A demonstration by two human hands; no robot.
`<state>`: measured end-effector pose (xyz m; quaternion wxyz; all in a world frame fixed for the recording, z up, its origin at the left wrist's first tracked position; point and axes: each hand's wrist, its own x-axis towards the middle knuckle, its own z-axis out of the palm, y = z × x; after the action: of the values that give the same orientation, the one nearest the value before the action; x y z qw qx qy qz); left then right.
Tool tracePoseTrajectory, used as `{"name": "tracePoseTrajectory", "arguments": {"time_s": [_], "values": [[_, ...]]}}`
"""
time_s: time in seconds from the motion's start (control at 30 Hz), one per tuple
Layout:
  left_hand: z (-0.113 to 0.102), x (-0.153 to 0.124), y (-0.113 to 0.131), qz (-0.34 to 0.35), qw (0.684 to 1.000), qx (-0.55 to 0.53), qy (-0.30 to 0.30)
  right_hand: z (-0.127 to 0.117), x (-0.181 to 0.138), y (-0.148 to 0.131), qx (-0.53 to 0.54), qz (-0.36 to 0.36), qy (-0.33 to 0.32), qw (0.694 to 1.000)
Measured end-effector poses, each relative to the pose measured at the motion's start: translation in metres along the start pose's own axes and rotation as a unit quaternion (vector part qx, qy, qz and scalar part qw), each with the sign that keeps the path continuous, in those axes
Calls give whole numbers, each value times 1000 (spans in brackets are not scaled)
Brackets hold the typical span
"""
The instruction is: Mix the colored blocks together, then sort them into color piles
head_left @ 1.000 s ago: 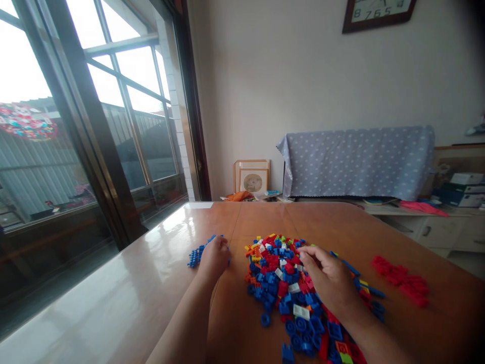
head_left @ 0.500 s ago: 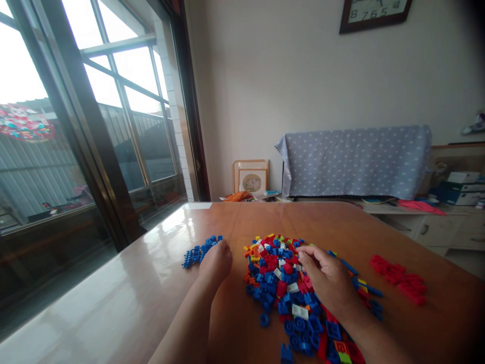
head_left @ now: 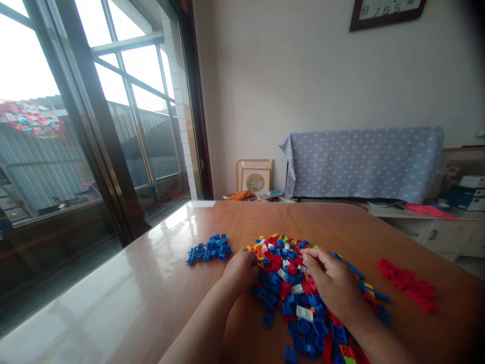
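A heap of mixed toy building bricks [head_left: 282, 290] in blue, red, white, yellow and orange lies on the table between my hands. My left hand [head_left: 242, 270] is at the left edge of this heap, its fingers curled down and mostly hidden behind the back of the hand. Over the heap's right side is my right hand [head_left: 333, 278], closed in a pinch of thumb and forefinger; whatever is between the fingertips is too small to make out. A separate group of blue bricks [head_left: 210, 249] sits to the left of my left hand.
Red bricks [head_left: 409, 284] form another group at the right of the glossy wooden table [head_left: 151, 283]. Behind the table stand a cabinet [head_left: 443, 232], a polka-dot cloth cover [head_left: 364, 164] and a framed picture [head_left: 255, 179]. Glass windows [head_left: 136, 111] run along the left.
My left hand has moved right, from beside the blue group to the mixed heap, leaving the blue bricks fully in view. The right hand keeps its pinch over the heap. The view has shifted slightly.
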<state>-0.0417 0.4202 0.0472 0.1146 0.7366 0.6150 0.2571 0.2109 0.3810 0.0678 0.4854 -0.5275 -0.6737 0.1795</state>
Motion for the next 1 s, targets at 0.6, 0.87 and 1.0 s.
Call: {"name": "tracePoseTrajectory", "arguments": {"time_s": [0.6, 0.87, 1.0], "values": [[-32, 13, -33, -82, 969, -45, 227, -2, -1, -3, 8, -1, 2, 1000], [-11, -11, 28, 158, 986, -46, -6, -4, 0, -6, 0, -3, 20, 1000], [-11, -12, 30, 175, 983, -36, -48, -1, 1, -1, 0, -11, -10, 1000]]}}
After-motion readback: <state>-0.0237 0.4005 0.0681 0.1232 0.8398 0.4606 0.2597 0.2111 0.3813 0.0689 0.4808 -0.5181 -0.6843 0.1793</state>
